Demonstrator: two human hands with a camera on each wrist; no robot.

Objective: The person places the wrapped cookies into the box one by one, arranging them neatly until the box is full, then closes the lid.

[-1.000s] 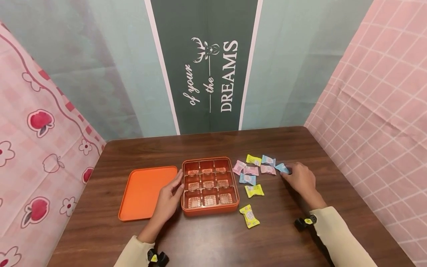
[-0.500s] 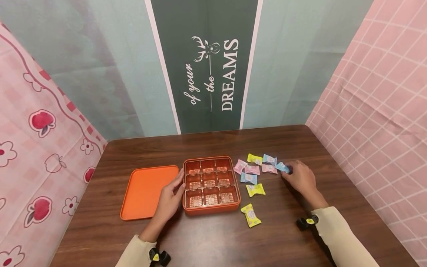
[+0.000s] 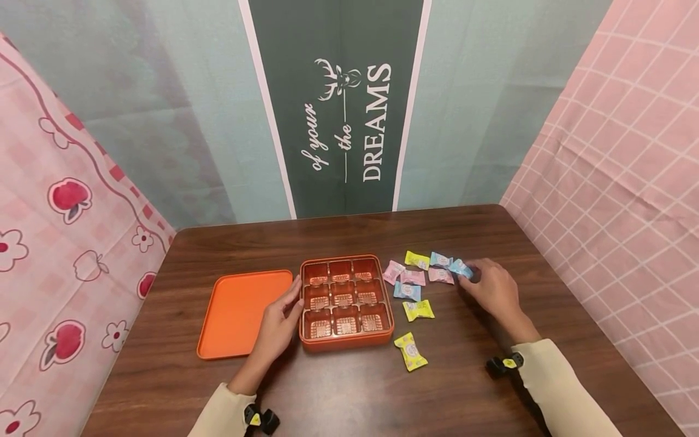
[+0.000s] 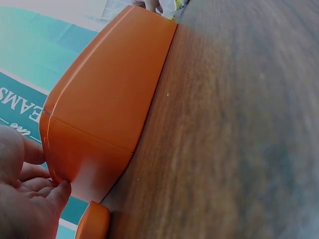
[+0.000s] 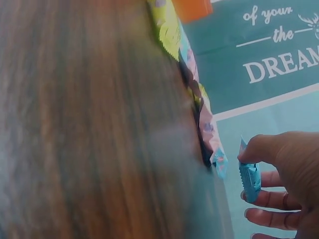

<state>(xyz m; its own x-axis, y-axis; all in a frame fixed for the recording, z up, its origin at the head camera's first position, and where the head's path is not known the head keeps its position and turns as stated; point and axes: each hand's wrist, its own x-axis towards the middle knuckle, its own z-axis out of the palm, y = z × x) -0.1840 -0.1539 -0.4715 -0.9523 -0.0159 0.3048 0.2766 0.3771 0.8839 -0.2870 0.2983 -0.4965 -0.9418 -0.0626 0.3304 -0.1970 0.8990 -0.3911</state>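
My right hand (image 3: 494, 290) pinches a blue wrapped candy (image 5: 250, 179) between thumb and fingers, lifted off the wood in the right wrist view. In the head view this candy overlaps the end of another blue candy (image 3: 441, 260) in the cluster. With its fingers fairly straight, my left hand (image 3: 277, 325) touches the left side of an orange box (image 3: 346, 344), whose inside is divided into small compartments with nothing in them. The left wrist view shows the fingertips (image 4: 64, 185) right at the box's side wall (image 4: 104, 79).
An orange lid (image 3: 237, 315) lies left of the box. Pink candies (image 3: 413, 278), a blue candy (image 3: 406, 291) and yellow candies (image 3: 418, 310) lie right of it. One yellow candy (image 3: 411, 352) is nearest the front. Curtains stand behind the brown table (image 3: 349, 394) and at both sides.
My right hand has taken hold of the blue candy at the cluster's right end and raised it slightly, up and away in the head view. My left hand has stayed at the box.
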